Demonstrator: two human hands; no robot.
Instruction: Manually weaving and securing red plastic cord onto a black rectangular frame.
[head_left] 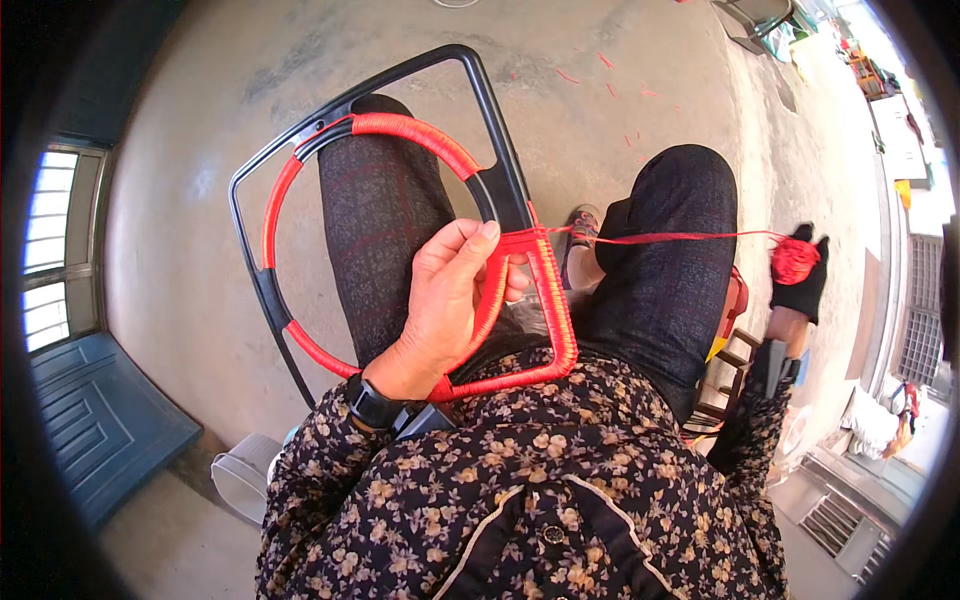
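Holding ringed black frame [508, 200], taut cord [680, 238]

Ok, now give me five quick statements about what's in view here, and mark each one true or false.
1. The left hand grips a black frame partly wrapped in red cord. True.
2. The frame lies over the right thigh. False: it lies over the left thigh.
3. The right hand holds a red bundle. True.
4. The strand between the hands hangs down in a deep loop. False: the strand runs nearly straight across.
5. Small red scraps lie on the floor. True.
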